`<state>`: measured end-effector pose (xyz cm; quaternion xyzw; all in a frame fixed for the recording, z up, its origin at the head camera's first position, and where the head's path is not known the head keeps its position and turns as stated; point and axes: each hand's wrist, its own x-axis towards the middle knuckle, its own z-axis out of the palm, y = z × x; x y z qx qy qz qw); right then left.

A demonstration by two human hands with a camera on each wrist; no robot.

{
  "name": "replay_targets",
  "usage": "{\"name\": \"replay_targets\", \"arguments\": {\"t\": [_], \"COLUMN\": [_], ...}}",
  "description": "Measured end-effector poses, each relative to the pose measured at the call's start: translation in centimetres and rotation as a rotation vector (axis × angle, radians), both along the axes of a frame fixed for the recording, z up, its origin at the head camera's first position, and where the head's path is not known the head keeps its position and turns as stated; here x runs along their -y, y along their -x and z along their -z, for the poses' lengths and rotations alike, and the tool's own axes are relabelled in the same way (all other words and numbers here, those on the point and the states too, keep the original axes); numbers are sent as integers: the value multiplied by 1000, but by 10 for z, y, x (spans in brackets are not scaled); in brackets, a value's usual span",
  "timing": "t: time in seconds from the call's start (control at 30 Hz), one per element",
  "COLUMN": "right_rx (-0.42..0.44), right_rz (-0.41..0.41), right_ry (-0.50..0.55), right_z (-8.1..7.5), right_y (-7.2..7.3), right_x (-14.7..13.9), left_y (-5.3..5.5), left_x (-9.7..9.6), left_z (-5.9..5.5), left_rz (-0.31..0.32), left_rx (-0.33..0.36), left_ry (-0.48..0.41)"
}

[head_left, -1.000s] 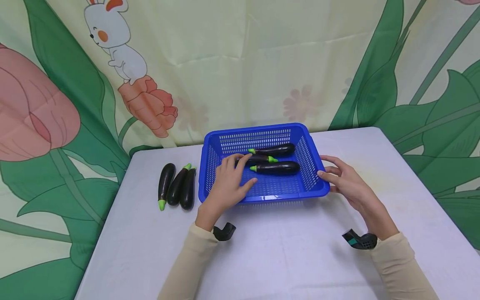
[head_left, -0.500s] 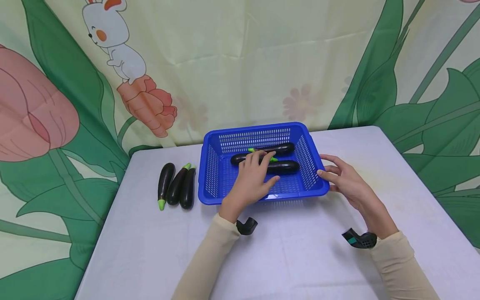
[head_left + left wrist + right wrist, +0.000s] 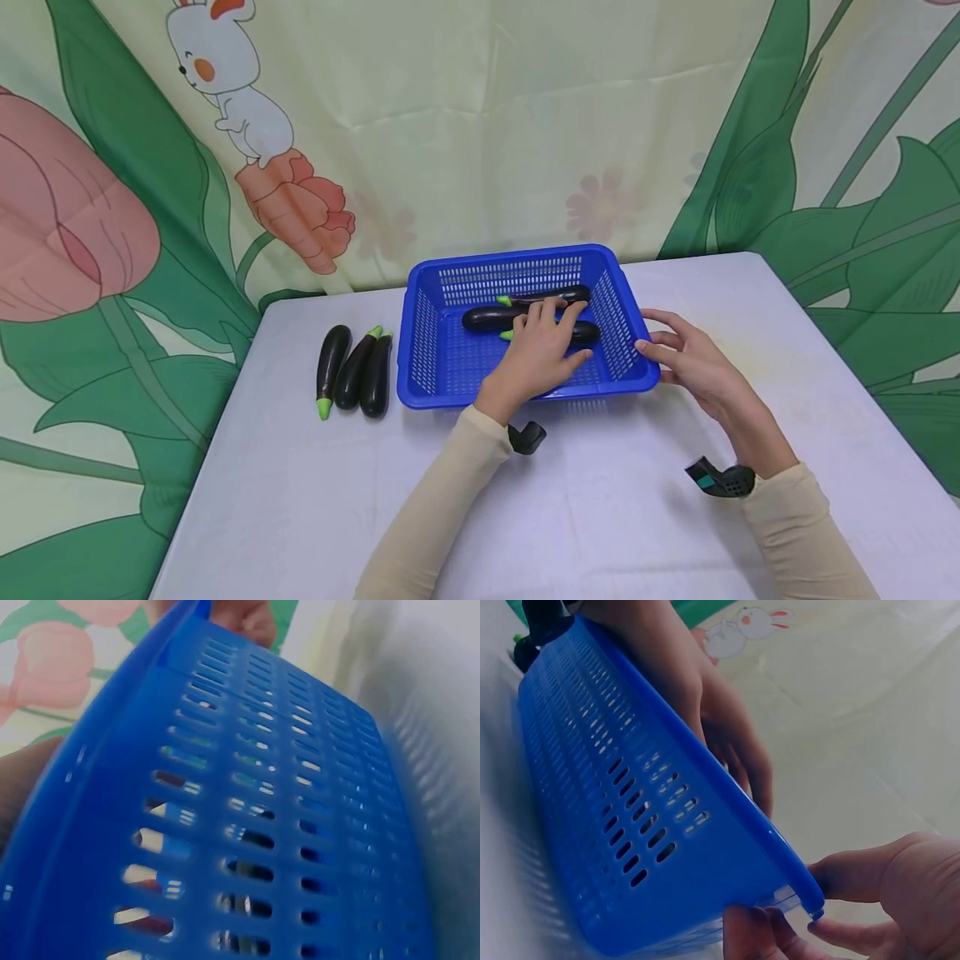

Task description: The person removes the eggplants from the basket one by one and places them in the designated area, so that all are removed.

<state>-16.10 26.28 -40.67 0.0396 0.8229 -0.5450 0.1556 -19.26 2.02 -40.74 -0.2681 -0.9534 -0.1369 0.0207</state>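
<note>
A blue plastic basket (image 3: 600, 390) with slotted walls holds three dark eggplants: the back one (image 3: 577, 292), the middle one (image 3: 487, 318) and the front one (image 3: 587, 335), all with green stem ends. My left hand (image 3: 534, 354) reaches over the near rim, bent fingers spread above the middle and front eggplants and partly covering them. At the right end, my right hand (image 3: 693, 362) holds the rim, thumb on top and fingers outside. The right wrist view shows this hand (image 3: 900, 892) pinching the basket's corner, with the left hand (image 3: 727, 742) dipping inside.
Left of the basket, three more eggplants (image 3: 356, 375) lie side by side on the white-covered table (image 3: 600, 517). Right behind the basket hangs a printed curtain (image 3: 465, 167) with flowers and a rabbit. Basket wall (image 3: 225, 787) fills most of the left wrist view.
My left hand has moved rightward across the basket, from the middle eggplant's left end to the front eggplant's right part. The right hand stays at the rim; the eggplants have not visibly moved.
</note>
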Motion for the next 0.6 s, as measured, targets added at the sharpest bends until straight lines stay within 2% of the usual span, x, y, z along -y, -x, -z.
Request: {"name": "replay_targets", "arguments": {"t": [0.37, 0.6], "right_rx": [-4, -5], "right_rz": [-6, -8], "right_ry": [4, 3], "right_z": [-2, -1], "right_y": [-2, -1], "right_x": [0, 0], "left_y": [11, 14], "left_x": [-19, -20], "left_z": [7, 11], "left_rz": [-18, -55], "left_rx": [80, 142], "left_ry": [64, 128]}}
